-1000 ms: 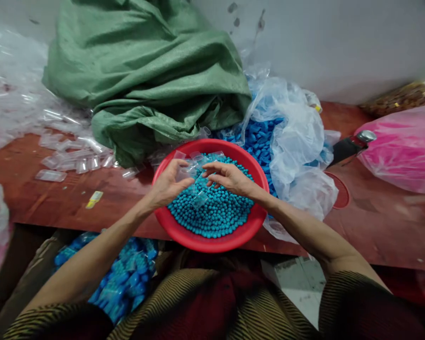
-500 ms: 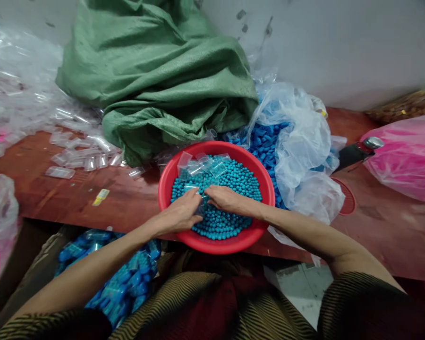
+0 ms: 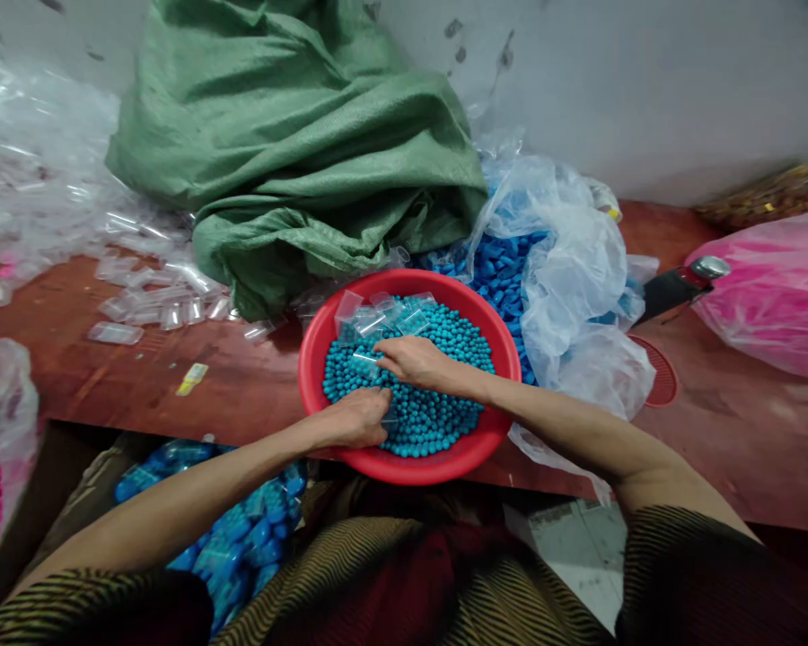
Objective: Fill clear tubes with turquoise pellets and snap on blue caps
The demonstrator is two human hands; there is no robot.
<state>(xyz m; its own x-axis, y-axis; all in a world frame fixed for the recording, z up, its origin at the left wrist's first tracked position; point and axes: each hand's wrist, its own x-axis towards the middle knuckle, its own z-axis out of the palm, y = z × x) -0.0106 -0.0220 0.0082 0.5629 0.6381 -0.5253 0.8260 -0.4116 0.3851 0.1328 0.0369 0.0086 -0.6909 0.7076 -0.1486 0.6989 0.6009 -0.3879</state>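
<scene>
A red plastic basin (image 3: 508,359) holds a bed of small turquoise beads (image 3: 461,341). Several clear plastic containers (image 3: 377,316) lie on the beads towards the back. My right hand (image 3: 414,361) reaches in over the beads, thumb and fingers pinched at the right end of a clear container (image 3: 364,360). Lower, at the basin's front left, my left hand (image 3: 358,418) is closed round another clear container (image 3: 390,422), mostly hidden by the fingers.
Clear containers (image 3: 154,296) are heaped at the left. A green sack (image 3: 296,152) stands behind the basin. Blue pieces (image 3: 505,269) spill from a clear bag (image 3: 572,269). A dark bottle (image 3: 673,292) and pink bag (image 3: 774,296) are at the right; blue filled containers (image 3: 242,547) lie below.
My left hand has moved down towards the basin's front with its container. My right hand has shifted slightly left and up, to the container lying on the beads.
</scene>
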